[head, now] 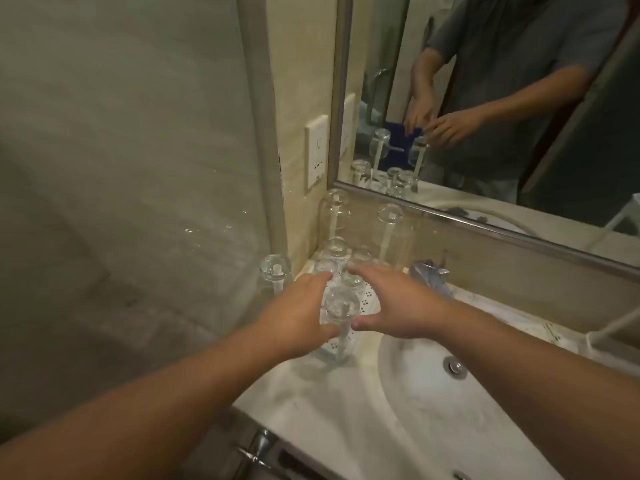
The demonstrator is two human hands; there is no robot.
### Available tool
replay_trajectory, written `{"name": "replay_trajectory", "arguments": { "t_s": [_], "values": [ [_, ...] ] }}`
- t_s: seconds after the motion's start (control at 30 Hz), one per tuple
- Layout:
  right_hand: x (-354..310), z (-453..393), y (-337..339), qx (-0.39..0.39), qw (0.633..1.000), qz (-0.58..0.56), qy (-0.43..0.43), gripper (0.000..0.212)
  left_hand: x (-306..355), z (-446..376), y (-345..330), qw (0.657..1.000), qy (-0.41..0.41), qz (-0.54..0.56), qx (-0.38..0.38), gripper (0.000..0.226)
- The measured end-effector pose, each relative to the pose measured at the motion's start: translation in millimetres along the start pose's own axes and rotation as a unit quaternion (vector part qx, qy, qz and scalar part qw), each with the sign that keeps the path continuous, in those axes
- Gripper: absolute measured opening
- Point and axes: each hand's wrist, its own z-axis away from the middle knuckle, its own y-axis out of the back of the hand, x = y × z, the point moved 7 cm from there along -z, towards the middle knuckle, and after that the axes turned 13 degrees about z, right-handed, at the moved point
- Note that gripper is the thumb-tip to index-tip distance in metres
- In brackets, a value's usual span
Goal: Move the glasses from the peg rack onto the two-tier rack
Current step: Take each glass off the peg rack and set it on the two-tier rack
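Several clear glasses stand upside down on the white pegs of a peg rack (367, 300) at the counter's back left corner. The nearest glass (341, 304) sits on its peg between my hands. My left hand (298, 315) is at its left side, fingers stretched forward and the thumb by the glass wall. My right hand (398, 306) mirrors it on the right, thumb close to the glass. Neither hand visibly closes around it. Taller pegs carry a glass at the back left (334, 213) and at the back right (391, 220). A white frame, probably the two-tier rack (609, 329), shows at the right edge.
A white sink basin (433, 379) lies right of the peg rack, with a chrome faucet (429, 271) behind it. A mirror (485, 98) covers the back wall, and a wall socket (317, 150) sits left of it. A glass partition (138, 168) closes the left side.
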Motion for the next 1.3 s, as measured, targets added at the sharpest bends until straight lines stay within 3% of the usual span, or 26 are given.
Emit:
{"name": "replay_trajectory", "arguments": {
  "t_s": [0.13, 0.33, 0.43, 0.53, 0.63, 0.97, 1.3],
  "values": [
    [1, -4, -23, -0.030, 0.999, -0.006, -0.035, 0.098, -20, 1, -23, 0.994, 0.052, 0.100, -0.001, 0.108],
    [4, -8, -41, -0.022, 0.994, -0.073, -0.081, 0.096, -45, -2, -54, 0.956, 0.138, 0.259, 0.007, 0.117],
    [6, -8, -48, -0.011, 0.989, -0.106, -0.099, 0.090, -50, -1, -64, 0.935, 0.152, 0.320, 0.014, 0.107],
    [5, -7, -51, 0.014, 0.984, -0.142, -0.110, 0.087, -49, 1, -69, 0.915, 0.144, 0.376, 0.028, 0.081],
    [2, -7, -57, 0.027, 0.978, -0.172, -0.114, 0.085, -49, 1, -70, 0.911, 0.133, 0.387, 0.038, 0.067],
    [2, -9, -63, 0.050, 0.966, -0.222, -0.124, 0.066, -45, -2, -67, 0.910, 0.104, 0.399, 0.049, 0.066],
    [4, -10, -57, 0.072, 0.966, -0.214, -0.125, 0.065, -34, -1, -54, 0.913, 0.070, 0.394, 0.074, 0.065]
  ]
}}
